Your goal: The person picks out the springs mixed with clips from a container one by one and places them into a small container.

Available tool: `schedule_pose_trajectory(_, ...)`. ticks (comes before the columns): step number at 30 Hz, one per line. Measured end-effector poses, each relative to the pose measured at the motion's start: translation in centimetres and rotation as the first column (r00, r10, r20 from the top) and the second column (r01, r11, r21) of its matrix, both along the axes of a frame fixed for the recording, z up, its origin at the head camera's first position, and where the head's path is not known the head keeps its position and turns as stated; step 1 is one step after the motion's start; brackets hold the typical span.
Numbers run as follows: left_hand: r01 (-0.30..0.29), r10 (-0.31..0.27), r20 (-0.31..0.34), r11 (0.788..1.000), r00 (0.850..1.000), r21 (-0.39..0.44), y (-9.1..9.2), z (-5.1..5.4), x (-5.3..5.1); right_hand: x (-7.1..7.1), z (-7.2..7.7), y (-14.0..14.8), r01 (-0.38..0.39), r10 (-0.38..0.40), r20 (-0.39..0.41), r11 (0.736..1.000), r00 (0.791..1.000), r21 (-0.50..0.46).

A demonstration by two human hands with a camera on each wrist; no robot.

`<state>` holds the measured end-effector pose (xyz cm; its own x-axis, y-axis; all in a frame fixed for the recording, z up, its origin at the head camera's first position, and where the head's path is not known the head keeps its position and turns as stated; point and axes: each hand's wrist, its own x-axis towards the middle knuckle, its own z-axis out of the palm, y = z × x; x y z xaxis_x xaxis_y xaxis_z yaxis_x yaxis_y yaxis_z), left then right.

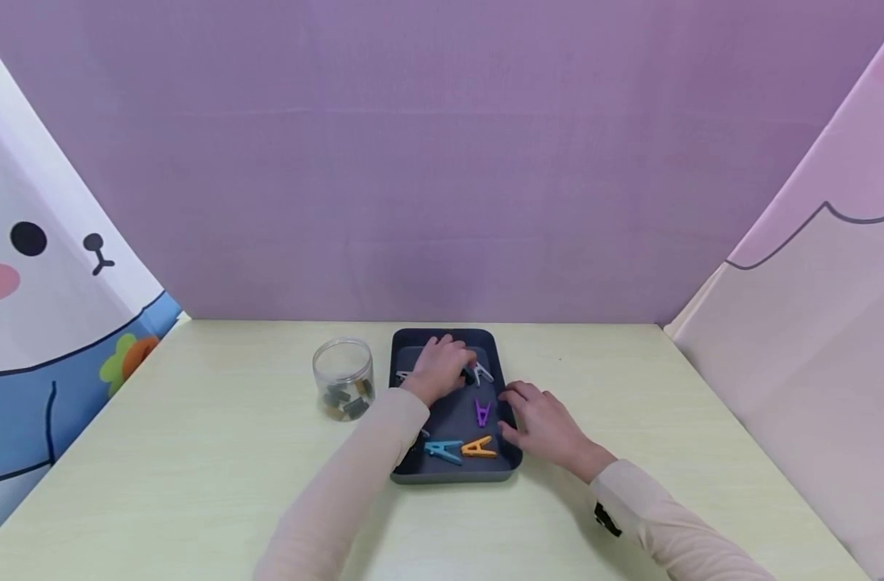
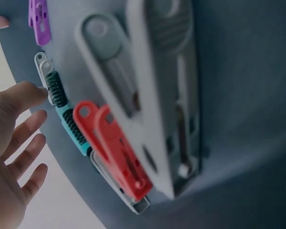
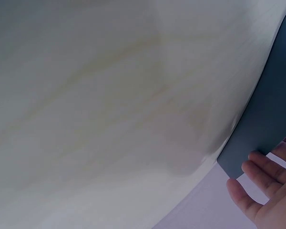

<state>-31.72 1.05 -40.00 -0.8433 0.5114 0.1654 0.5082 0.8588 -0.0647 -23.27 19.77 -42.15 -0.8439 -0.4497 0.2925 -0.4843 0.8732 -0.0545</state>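
Observation:
My left hand (image 1: 442,367) is over the far part of a dark grey tray (image 1: 449,474). In the left wrist view its fingers are spread, the thumb beside a white clothespin (image 2: 42,64) and a teal clip with dark ribbed parts (image 2: 69,112); whether it touches them I cannot tell. Near these lie a red clothespin (image 2: 117,152) and a large grey clothespin (image 2: 155,86). Purple (image 1: 482,413), blue (image 1: 444,450) and orange (image 1: 478,448) clothespins lie nearer in the tray. My right hand (image 1: 551,428) rests its loosely bent fingers at the tray's right rim.
A clear round jar (image 1: 343,375) with several dark and brownish pieces inside stands left of the tray. Both are on a pale wooden table (image 1: 195,468). A purple cloth (image 1: 442,161) hangs behind, with patterned cloths at both sides.

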Motion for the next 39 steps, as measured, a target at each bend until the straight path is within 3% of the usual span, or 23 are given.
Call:
schedule_pose_trajectory(22, 0.001, -0.001, 0.000, 1.000, 1.000, 0.013, 0.0, -1.5, -0.4, 0.0, 0.2, -0.2, 0.006, -0.006, 0.017, 1.000, 1.000, -0.001)
schedule_pose_trajectory(39, 0.027, -0.027, 0.012, 1.000, 1.000, 0.000, -0.1, -1.6, -0.5, 0.0, 0.1, -0.1, -0.004, 0.004, 0.001, 1.000, 1.000, -0.002)
